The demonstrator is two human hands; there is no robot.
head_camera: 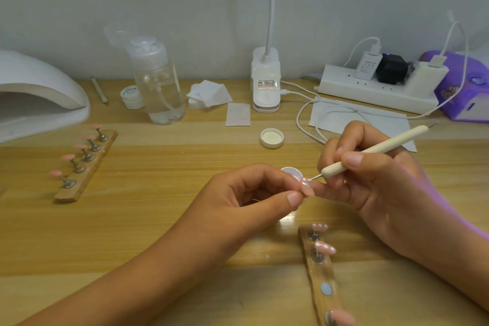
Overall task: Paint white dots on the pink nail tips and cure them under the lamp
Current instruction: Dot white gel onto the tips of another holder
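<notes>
Pink nail tip [308, 188], one, pinched between the thumb and curled fingers of the left hand [251, 193] above the middle of the wooden table [158, 219]; white dots show on it. Dotting pen [370, 152], cream handle, gripped by the thumb and fingers of the right hand [375, 180], its metal point touching the held tip. Small round dish [291, 172], just behind the left fingertips, partly hidden. Near wooden strip [321, 280], between the forearms: two dotted pink tips [326, 247] at its far end, one bare pale-blue pad, one more pink tip at the bottom edge. Far wooden strip [88, 164], left side: five plain pink tips [67, 157] on metal stands. White curing lamp [37, 92], far left. White cap [271, 137], open side up, mid-table. Along the wall: clear pump bottle [158, 82], small white jar [131, 96], stack of pads [209, 94], clip lamp base [265, 82], power strip [370, 87] with plugs.
</notes>
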